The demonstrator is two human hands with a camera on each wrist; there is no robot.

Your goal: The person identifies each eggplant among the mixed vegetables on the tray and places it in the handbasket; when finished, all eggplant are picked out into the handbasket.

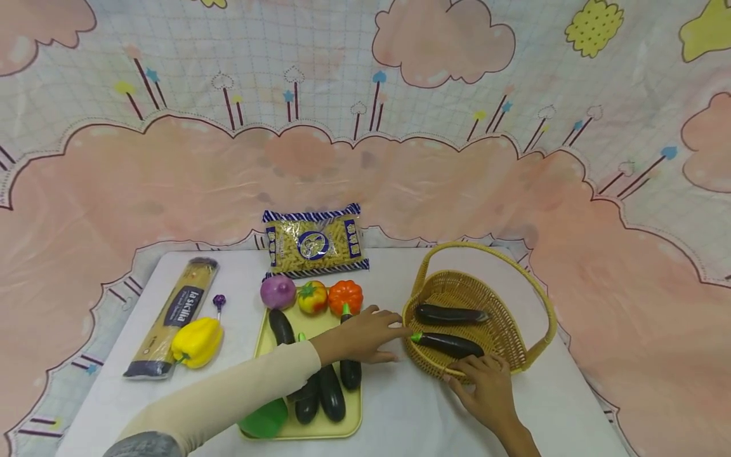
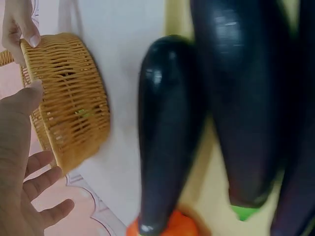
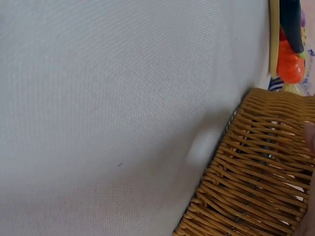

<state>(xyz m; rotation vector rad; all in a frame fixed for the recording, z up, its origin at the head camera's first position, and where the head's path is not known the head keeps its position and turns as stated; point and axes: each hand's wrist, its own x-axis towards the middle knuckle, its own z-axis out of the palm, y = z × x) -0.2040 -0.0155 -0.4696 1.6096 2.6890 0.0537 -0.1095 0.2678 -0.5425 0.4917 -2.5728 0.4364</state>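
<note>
A wicker basket point(image 1: 502, 301) with an arched handle stands on the right, holding two dark eggplants, one eggplant point(image 1: 451, 314) behind the other eggplant point(image 1: 448, 344). My left hand point(image 1: 365, 334) reaches over the tray toward the basket's left rim. Its fingers are spread with nothing between them, close to the front eggplant's green stem end. My right hand point(image 1: 485, 390) grips the basket's front rim, thumb outside and fingers over the edge. In the left wrist view the basket point(image 2: 74, 98) lies just beyond my left fingers. The right wrist view shows the basket's woven side point(image 3: 246, 182).
Under my left arm, a yellow tray point(image 1: 355, 409) bears several eggplants point(image 1: 331, 393), a green vegetable point(image 1: 265, 419) and an orange pumpkin point(image 1: 345, 296). A purple onion point(image 1: 278, 292) sits at its back edge. Around it lie pasta bags point(image 1: 314, 244), spaghetti point(image 1: 183, 304), and a yellow pepper point(image 1: 197, 343).
</note>
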